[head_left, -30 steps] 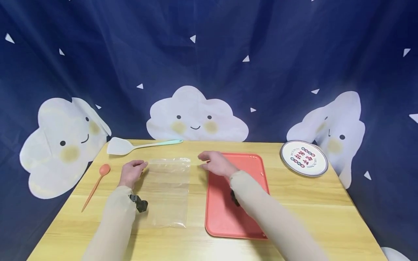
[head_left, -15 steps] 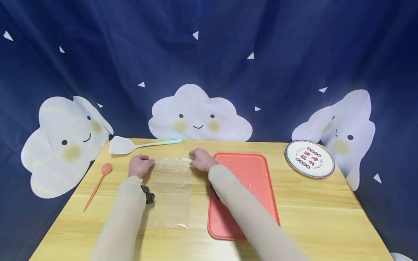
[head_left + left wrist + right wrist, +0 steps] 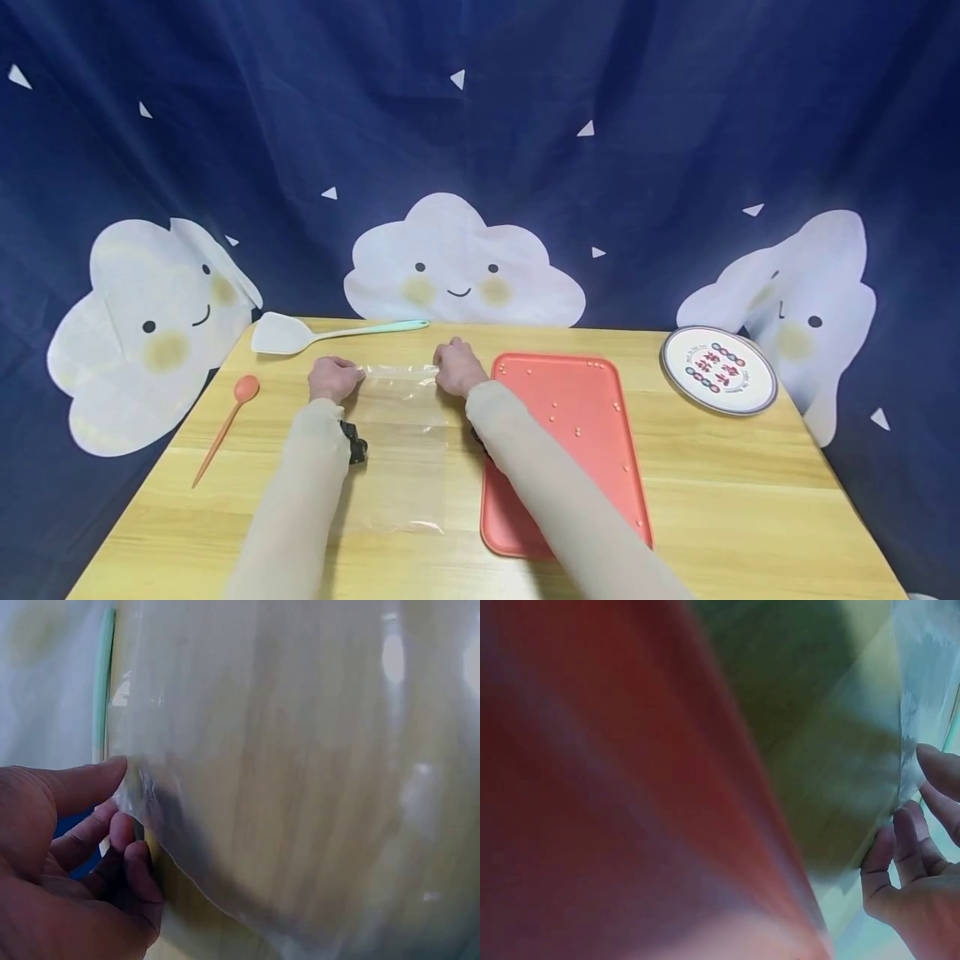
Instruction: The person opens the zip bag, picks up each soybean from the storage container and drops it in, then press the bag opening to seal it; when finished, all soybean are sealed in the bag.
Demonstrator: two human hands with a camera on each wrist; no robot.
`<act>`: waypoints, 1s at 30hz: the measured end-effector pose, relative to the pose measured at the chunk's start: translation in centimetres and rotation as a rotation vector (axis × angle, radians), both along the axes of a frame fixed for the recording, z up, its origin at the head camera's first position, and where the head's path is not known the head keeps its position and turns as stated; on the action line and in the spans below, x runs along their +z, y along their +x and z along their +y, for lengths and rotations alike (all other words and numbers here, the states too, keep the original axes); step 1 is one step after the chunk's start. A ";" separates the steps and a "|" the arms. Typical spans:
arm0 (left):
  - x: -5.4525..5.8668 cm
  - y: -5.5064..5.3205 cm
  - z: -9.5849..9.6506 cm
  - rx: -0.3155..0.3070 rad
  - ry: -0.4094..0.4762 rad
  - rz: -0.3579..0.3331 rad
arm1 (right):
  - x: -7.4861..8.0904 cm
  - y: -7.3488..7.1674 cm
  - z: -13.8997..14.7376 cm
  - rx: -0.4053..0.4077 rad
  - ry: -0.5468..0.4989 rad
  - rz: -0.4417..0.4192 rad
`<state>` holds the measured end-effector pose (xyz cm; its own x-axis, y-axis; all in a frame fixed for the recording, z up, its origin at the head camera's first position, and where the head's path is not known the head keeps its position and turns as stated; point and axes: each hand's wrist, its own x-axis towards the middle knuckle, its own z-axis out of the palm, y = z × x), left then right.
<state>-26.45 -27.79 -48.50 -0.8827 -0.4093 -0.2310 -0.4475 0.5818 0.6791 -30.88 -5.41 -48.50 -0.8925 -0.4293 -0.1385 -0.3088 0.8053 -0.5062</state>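
Note:
A clear plastic bag (image 3: 401, 467) lies on the table between the two arms, its far edge raised slightly. My left hand (image 3: 334, 379) pinches the bag's far left corner; in the left wrist view the thumb and fingertips of that hand (image 3: 82, 840) close on the film (image 3: 247, 750). At the far right corner my right hand (image 3: 457, 368) holds the bag's edge. The right wrist view shows that hand (image 3: 922, 862) with its thumb and curled fingers at the film. Beside the right forearm lies a red tray (image 3: 592, 454) with several small pale beads on it.
Behind the left hand lies a white spatula (image 3: 281, 335) with a mint handle. An orange spoon (image 3: 245, 389) lies at the left. A round plate (image 3: 693, 379) with red lettering sits at the back right. A dark blue curtain (image 3: 637, 125) hangs behind the table.
My right hand has come left from over the tray to take the bag's far right corner. My left hand has shifted slightly right with the bag, and the bag's top edge has drawn in.

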 end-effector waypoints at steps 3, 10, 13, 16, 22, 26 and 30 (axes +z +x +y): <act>-0.2 0.1 -0.2 -0.008 0.012 0.016 | 0.1 0.1 0.0 0.005 -0.001 0.014; 0.6 1.0 -1.4 -0.109 0.079 0.163 | 0.5 0.2 0.5 0.046 -0.067 -0.019; 1.6 1.4 -2.0 -0.177 0.162 0.234 | 1.1 0.1 1.0 0.106 -0.082 -0.014; 2.8 2.0 -2.2 -0.229 0.246 0.292 | 2.1 0.4 1.7 0.168 -0.098 0.019; 5.2 4.5 -1.8 -0.277 0.343 0.424 | 4.6 1.9 3.2 0.251 -0.184 0.011; 7.5 6.8 -0.5 -0.300 0.419 0.535 | 6.9 3.3 4.8 0.304 -0.272 0.019; 10.5 9.0 1.3 -0.332 0.485 0.642 | 9.7 4.9 6.8 0.355 -0.355 0.083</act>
